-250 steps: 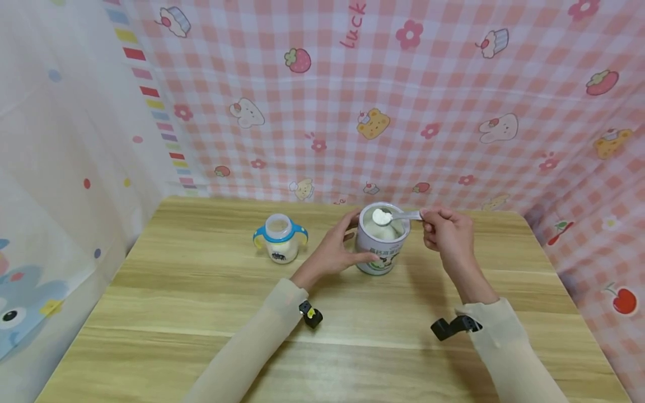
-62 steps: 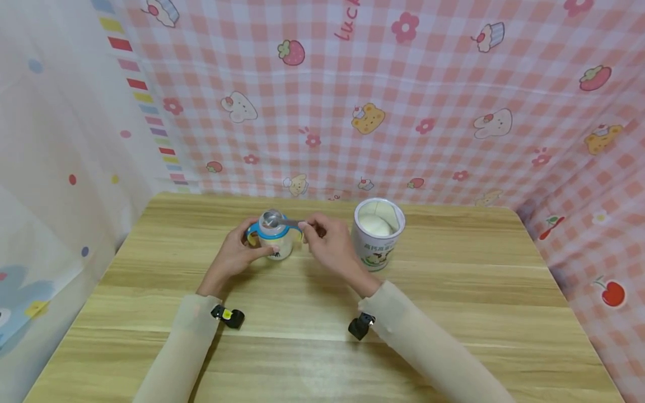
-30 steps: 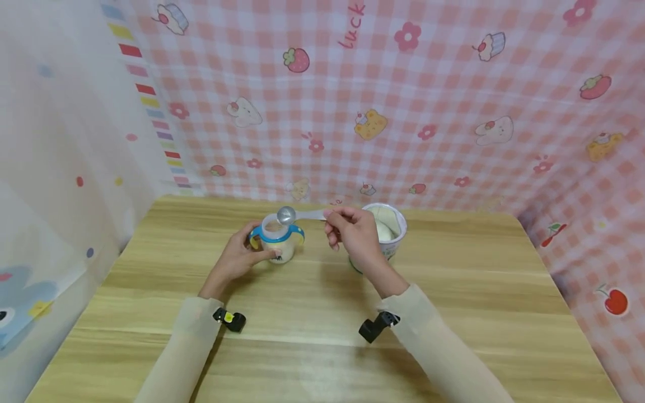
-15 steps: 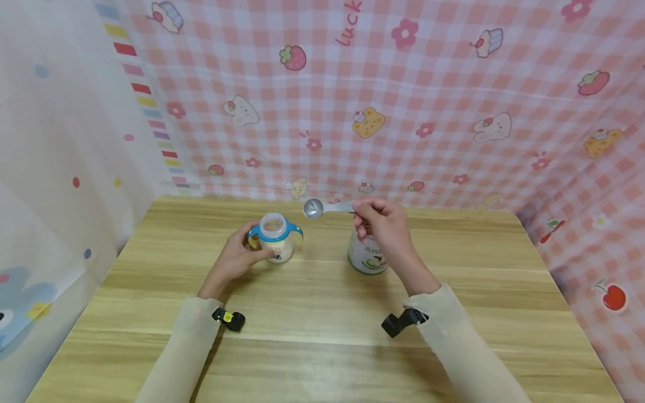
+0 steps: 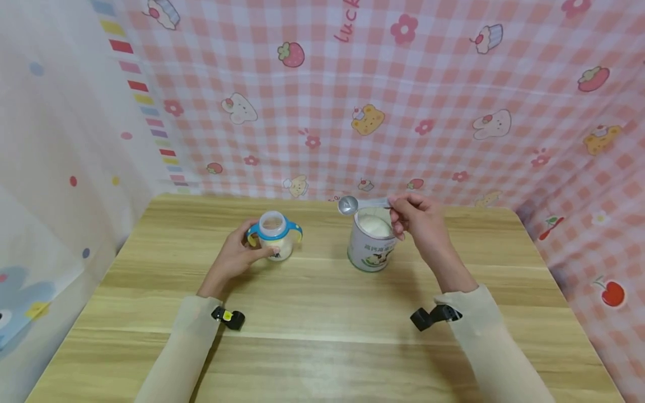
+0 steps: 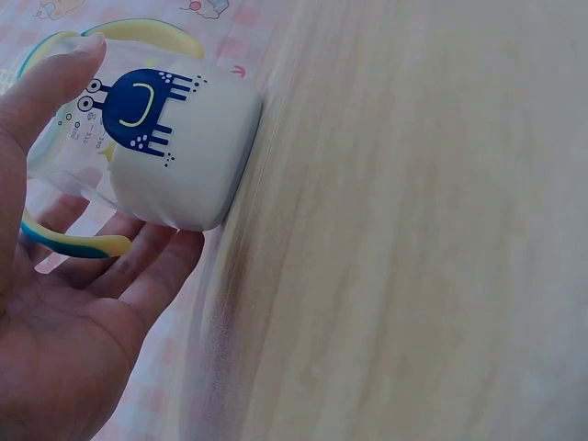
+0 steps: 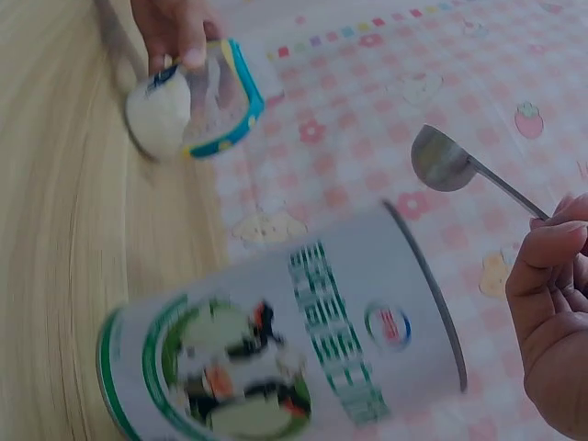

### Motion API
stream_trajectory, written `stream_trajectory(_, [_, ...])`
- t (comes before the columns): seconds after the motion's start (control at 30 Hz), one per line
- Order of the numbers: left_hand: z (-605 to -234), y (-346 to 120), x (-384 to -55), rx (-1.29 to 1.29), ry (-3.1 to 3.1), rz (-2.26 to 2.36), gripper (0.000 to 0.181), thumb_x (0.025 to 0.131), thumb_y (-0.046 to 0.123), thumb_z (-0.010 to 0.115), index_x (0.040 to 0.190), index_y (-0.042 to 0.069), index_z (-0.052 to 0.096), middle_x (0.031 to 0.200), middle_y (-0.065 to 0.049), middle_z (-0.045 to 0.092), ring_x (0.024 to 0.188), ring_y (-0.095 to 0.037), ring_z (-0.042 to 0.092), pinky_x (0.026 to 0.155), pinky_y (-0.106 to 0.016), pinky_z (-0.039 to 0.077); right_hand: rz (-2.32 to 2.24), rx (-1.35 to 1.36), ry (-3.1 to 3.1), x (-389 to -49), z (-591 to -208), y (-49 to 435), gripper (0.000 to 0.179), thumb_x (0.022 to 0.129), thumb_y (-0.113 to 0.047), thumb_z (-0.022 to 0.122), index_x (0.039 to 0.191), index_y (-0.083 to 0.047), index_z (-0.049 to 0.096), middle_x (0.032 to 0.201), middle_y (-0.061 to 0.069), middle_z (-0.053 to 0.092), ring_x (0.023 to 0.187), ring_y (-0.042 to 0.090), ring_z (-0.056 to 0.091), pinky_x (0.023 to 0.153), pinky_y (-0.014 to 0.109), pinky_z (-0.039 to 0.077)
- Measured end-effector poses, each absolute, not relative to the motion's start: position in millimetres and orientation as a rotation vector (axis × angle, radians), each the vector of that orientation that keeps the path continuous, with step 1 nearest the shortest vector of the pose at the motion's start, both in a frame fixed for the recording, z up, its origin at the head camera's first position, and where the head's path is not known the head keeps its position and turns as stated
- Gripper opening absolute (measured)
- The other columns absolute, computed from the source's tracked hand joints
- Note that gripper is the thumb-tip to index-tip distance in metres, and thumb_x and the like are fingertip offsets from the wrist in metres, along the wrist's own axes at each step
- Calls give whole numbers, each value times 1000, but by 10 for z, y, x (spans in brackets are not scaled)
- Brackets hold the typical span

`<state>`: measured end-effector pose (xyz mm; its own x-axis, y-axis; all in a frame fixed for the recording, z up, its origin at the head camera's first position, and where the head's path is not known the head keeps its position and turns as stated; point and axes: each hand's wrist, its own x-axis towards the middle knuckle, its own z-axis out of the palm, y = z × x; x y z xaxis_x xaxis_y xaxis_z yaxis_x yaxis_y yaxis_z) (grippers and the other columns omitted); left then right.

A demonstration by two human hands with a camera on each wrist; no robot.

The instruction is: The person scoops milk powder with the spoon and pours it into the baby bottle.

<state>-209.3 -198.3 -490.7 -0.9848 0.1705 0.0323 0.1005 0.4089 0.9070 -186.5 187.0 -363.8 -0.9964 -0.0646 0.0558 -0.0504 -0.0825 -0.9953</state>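
A clear baby bottle with a blue collar and two yellow-and-blue handles stands uncapped on the table, white contents in its lower part. My left hand holds it from the left, thumb on the front and fingers behind. In the left wrist view the bottle shows a dark blue crab print. My right hand pinches the handle end of a metal measuring spoon. The spoon's bowl looks empty and hangs above the rim of an open milk powder can. White powder shows inside the can.
The wooden table runs back to a pink checked cloth hung behind it. A white patterned curtain hangs on the left. Each sleeve carries a small black wrist camera.
Earlier the spoon carried powder from the can and was tipped over the bottle. Since then my right hand has moved the spoon rightward to the can. My left hand stays on the bottle.
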Motion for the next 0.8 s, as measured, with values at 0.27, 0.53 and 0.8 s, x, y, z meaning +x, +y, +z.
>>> stream_trajectory(0.27, [-4910,-1950,-2104,230,2582,1640,66,82,30,88,138,19,56,115,-7,58,90,-25,49,74,-29,46,-2282,-91,2207,-1870,-3682,2128,24,101,-23,67,96,1,68,68,-1,64,50,9,53,43,22,46])
stream_trajectory(0.53, [-4911,-1969,-2101,234,2574,1633,68,82,34,88,140,19,54,118,-7,58,93,-25,48,76,-30,46,-2158,-27,2310,-1929,-3737,2210,26,104,-17,60,100,8,64,67,-1,63,50,9,53,43,23,46])
stream_trajectory(0.8, [-4913,-1968,-2100,244,2570,1646,67,82,30,88,139,18,54,117,-7,58,90,-26,49,74,-29,46,-1737,-105,2656,-2013,-3800,2184,25,104,-14,56,96,6,68,65,2,61,48,9,49,41,24,43])
